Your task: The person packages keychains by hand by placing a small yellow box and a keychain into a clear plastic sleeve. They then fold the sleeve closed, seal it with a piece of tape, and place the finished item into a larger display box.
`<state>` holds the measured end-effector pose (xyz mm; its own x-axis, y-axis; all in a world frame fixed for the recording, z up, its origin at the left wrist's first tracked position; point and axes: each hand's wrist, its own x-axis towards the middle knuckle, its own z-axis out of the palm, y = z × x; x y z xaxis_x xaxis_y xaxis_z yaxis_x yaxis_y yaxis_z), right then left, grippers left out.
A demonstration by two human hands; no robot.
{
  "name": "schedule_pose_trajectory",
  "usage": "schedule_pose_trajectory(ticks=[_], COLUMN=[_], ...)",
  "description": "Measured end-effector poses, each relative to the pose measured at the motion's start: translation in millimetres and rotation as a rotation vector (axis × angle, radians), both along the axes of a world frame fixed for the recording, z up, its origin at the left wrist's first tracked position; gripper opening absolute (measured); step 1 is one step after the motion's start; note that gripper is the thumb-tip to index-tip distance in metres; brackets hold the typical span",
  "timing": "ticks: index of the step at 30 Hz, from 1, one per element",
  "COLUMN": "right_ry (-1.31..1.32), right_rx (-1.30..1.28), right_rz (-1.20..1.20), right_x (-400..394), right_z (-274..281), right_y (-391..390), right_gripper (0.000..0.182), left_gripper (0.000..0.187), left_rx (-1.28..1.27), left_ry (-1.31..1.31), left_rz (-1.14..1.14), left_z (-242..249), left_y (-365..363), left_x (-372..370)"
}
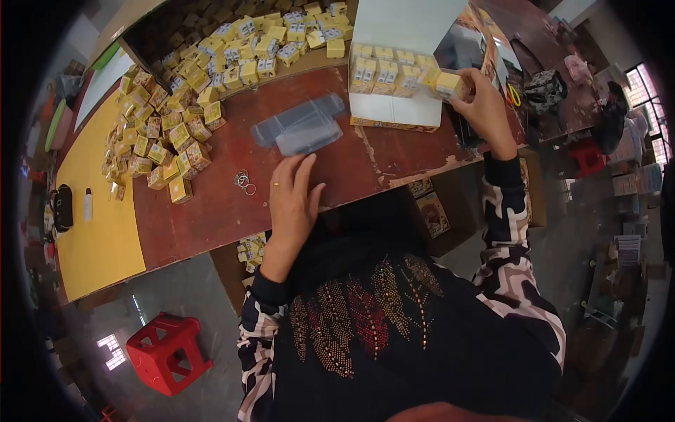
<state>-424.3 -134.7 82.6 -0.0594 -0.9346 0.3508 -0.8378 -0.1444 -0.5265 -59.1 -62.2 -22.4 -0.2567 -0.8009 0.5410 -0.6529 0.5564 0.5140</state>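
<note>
In my right hand [484, 105], a small yellow box [448, 85] is pinched between thumb and fingers at the right end of an open white display box [394, 111]. Rows of small yellow boxes [385, 74] stand inside that display box, whose white lid is raised at the back. My left hand [293, 200] rests near the table's front edge with its fingers apart, holding nothing. Just beyond its fingertips lie clear plastic pieces [302, 128], overlapping on the red table [242, 144].
A heap of small yellow boxes [169, 133] spreads over the left and back of the table. Metal rings [244, 182] lie left of my left hand. Yellow paper [98, 232] covers the left end. A red stool [169, 354] stands on the floor; cartons sit below the table.
</note>
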Motion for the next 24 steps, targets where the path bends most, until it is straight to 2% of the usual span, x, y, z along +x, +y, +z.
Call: schedule_pose_trajectory(ticks=[2, 12, 16, 18, 19, 21, 24], right_ry=[0.470, 0.531, 0.450, 0.474, 0.473, 0.526, 0.597], right_rx=[-0.084, -0.075, 0.036, -0.158, -0.158, -0.051, -0.048], right_rz=[0.029, 0.193, 0.133, 0.156, 0.160, 0.083, 0.089], right_x=[-27, -31, -29, -31, -27, -21, -26], right_z=[-7, -38, -60, -69, -67, -62, -62], right_y=[-23, -74, -83, -79, -75, -69, -67], right_gripper=[0.048, 0.044, 0.042, 0.044, 0.044, 0.044, 0.044], left_gripper=[0.057, 0.060, 0.063, 0.066, 0.066, 0.068, 0.059], left_rx=[0.014, 0.034, -0.023, 0.162, 0.164, 0.375, 0.363], left_ry=[-0.013, -0.090, -0.149, -0.224, -0.224, -0.240, -0.201], left_rz=[0.036, 0.116, 0.119, 0.078, 0.082, 0.009, 0.051], left_z=[1, -7, -12, -21, -15, -3, 4], left_y=[-11, -65, -109, -132, -140, -152, -158], left_x=[8, 22, 29, 32, 31, 30, 27])
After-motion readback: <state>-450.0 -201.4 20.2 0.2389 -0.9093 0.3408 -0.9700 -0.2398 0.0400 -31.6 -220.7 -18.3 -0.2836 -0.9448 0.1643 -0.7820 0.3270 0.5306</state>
